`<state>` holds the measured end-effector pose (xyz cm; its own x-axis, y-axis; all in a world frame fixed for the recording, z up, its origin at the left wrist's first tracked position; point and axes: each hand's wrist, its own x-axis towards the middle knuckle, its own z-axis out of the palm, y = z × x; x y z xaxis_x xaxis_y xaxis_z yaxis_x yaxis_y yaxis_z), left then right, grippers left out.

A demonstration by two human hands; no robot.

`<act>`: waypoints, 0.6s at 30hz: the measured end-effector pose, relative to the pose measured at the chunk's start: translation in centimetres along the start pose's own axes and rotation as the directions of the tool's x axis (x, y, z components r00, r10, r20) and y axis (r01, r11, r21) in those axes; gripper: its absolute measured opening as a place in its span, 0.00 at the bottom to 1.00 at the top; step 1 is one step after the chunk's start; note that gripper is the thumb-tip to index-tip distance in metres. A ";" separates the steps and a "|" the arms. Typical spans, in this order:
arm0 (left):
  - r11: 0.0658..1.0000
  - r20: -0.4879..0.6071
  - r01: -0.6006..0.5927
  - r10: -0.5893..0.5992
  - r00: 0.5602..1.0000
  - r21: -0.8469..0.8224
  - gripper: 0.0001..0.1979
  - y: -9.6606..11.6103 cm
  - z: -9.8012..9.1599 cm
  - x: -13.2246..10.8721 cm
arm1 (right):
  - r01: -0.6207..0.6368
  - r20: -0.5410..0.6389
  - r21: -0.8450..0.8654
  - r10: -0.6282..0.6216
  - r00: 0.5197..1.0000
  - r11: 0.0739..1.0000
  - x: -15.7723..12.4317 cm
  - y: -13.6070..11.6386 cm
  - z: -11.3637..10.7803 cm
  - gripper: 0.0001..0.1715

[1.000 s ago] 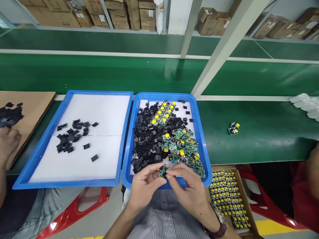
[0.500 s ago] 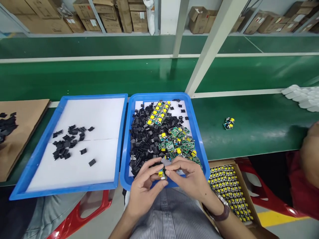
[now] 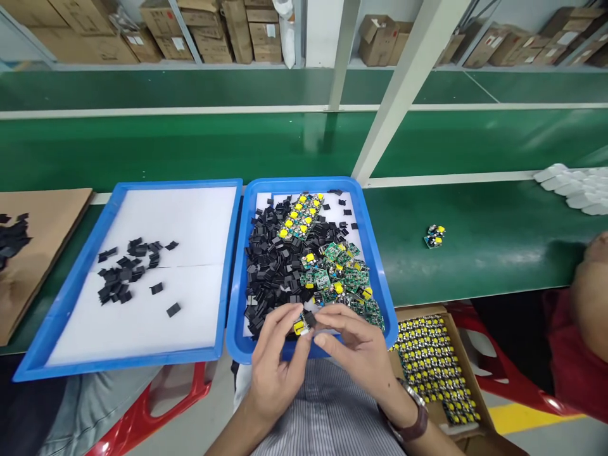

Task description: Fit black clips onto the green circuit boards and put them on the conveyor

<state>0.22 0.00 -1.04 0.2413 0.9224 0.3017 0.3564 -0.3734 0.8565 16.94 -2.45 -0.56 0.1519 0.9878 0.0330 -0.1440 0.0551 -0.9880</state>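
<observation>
My left hand (image 3: 278, 354) and my right hand (image 3: 354, 345) meet over the front rim of the right blue tray (image 3: 384, 288). Between their fingertips they pinch a small circuit board with a yellow part (image 3: 301, 325) and a small black piece. That tray holds a heap of black square pieces (image 3: 275, 266), a row of boards with yellow parts (image 3: 301, 215) and a pile of green circuit boards (image 3: 344, 272). A watch sits on my right wrist.
A left blue tray (image 3: 76, 288) with white liner holds several black pieces (image 3: 126, 269). A lone board (image 3: 434, 235) lies on the green belt. A cardboard box of yellow-topped boards (image 3: 434, 367) stands at lower right. Another person's arm (image 3: 589, 297) is at the right edge. White parts (image 3: 572, 187) lie far right.
The board has been turned between my fingers and now sits nearer my left hand. My right fingers have spread a little. The view shifted slightly.
</observation>
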 end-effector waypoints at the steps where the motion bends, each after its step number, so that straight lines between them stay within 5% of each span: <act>1: 1.000 0.005 -0.011 0.010 1.000 0.012 0.27 0.0 -0.1 0.1 | 0.025 -0.014 -0.034 -0.025 1.000 0.999 -0.2 0.0 0.1 0.15; 8: 0.993 0.041 -0.097 0.094 0.995 0.070 0.29 0.7 -0.3 0.2 | 0.103 -0.044 -0.118 -0.109 0.993 0.988 -0.8 -0.1 0.7 0.18; 18: 0.980 0.023 -0.171 0.170 0.985 0.104 0.29 0.9 0.0 0.3 | 0.162 0.070 -0.173 -0.152 0.986 0.972 -1.0 -0.2 0.6 0.20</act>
<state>0.65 -0.10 -0.18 0.3188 0.8431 0.4330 0.4016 -0.5340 0.7440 16.27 -3.35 -0.30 0.1035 0.9757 0.1931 0.0536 0.1884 -0.9806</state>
